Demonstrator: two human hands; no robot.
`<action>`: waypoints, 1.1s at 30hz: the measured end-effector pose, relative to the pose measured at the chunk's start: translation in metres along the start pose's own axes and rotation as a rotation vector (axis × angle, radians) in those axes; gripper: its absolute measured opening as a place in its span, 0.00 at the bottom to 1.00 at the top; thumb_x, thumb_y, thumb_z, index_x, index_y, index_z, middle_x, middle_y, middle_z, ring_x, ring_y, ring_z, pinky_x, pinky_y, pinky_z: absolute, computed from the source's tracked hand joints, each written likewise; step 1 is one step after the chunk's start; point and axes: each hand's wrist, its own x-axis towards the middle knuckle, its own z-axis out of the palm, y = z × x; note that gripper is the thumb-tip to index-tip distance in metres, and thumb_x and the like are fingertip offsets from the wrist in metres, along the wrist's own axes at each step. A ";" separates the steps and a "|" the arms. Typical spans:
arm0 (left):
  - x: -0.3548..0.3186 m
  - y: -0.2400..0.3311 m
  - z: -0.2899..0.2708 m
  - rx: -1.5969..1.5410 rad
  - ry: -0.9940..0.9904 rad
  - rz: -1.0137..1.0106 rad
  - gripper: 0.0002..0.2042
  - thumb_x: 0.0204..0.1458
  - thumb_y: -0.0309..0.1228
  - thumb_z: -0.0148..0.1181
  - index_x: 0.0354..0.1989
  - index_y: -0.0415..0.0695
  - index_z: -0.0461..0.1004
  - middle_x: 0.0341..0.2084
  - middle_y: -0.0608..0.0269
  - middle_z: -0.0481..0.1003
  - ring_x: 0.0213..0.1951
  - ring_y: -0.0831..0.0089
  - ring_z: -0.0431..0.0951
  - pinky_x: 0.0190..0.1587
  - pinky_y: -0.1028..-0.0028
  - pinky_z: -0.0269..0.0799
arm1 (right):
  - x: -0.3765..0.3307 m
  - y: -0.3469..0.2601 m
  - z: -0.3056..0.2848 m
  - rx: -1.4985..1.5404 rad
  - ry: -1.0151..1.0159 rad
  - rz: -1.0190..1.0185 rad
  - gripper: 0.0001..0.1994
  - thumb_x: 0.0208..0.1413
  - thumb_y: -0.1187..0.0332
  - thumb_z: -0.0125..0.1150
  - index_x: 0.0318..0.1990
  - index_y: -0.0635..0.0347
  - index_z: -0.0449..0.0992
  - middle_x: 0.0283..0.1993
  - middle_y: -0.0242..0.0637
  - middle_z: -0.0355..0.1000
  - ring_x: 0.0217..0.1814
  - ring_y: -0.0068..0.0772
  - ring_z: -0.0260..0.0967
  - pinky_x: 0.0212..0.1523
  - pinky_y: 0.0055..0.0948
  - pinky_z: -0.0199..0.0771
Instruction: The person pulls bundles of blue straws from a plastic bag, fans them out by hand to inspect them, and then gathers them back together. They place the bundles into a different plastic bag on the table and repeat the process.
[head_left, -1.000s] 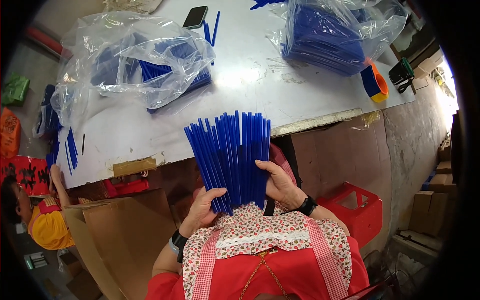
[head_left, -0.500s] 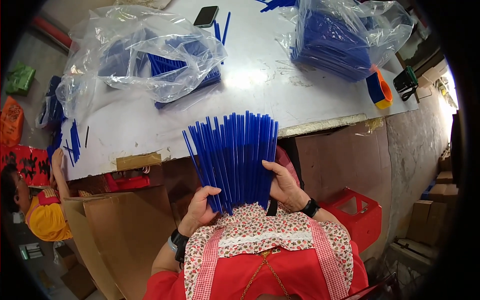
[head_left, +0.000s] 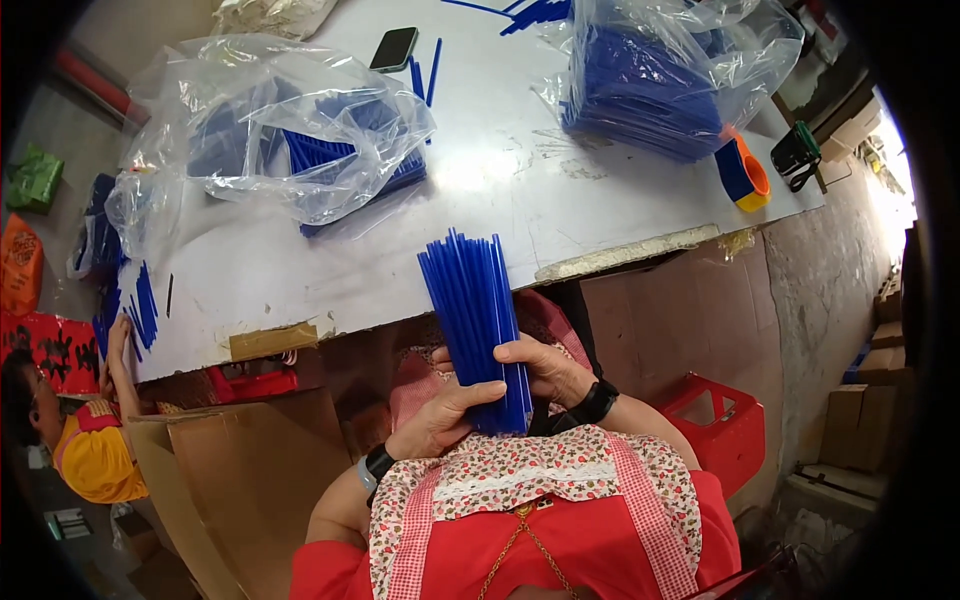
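Note:
A compact bundle of translucent blue plastic tubes (head_left: 470,310) is held upright over my lap, its upper ends uneven and slightly fanned. My left hand (head_left: 445,413) wraps the lower left of the bundle, thumb lying across its front. Higher up on the right side, my right hand (head_left: 545,370) closes round the same tubes, thumb pressed on the front. The fingers behind the bundle are mostly hidden. Beyond it on the white table (head_left: 480,205) lies an open clear plastic bag (head_left: 250,130) with more blue tubes inside.
A second bag of blue tubes (head_left: 640,95) stands at the far right, near an orange-and-blue tape roll (head_left: 742,175). A phone (head_left: 394,48) lies at the back. A cardboard box (head_left: 250,470) and red stool (head_left: 715,430) flank me. At left, another person (head_left: 95,450) reaches toward loose tubes.
My hands have come closer together, squeezing the wide fan of tubes into a narrower, thicker bundle. My view has shifted slightly.

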 end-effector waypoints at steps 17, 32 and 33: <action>0.004 0.007 -0.020 0.138 0.145 0.198 0.22 0.46 0.23 0.63 0.52 0.38 0.68 0.44 0.59 0.74 0.44 0.69 0.75 0.49 0.69 0.72 | -0.004 0.012 -0.012 0.203 0.364 -0.119 0.21 0.53 0.72 0.60 0.55 0.63 0.66 0.52 0.40 0.70 0.53 0.31 0.69 0.56 0.34 0.69; -0.014 0.003 -0.037 -0.060 0.212 0.211 0.22 0.49 0.22 0.56 0.55 0.34 0.64 0.47 0.52 0.73 0.48 0.63 0.75 0.54 0.63 0.71 | -0.005 0.013 -0.022 0.429 0.251 -0.131 0.20 0.56 0.68 0.54 0.55 0.66 0.67 0.54 0.45 0.70 0.56 0.39 0.67 0.61 0.42 0.63; -0.014 0.003 -0.037 -0.070 0.205 0.216 0.21 0.50 0.22 0.56 0.54 0.33 0.65 0.47 0.52 0.73 0.47 0.64 0.75 0.54 0.64 0.72 | -0.005 0.013 -0.022 0.427 0.251 -0.133 0.20 0.56 0.67 0.54 0.55 0.66 0.67 0.54 0.45 0.70 0.56 0.39 0.67 0.61 0.42 0.63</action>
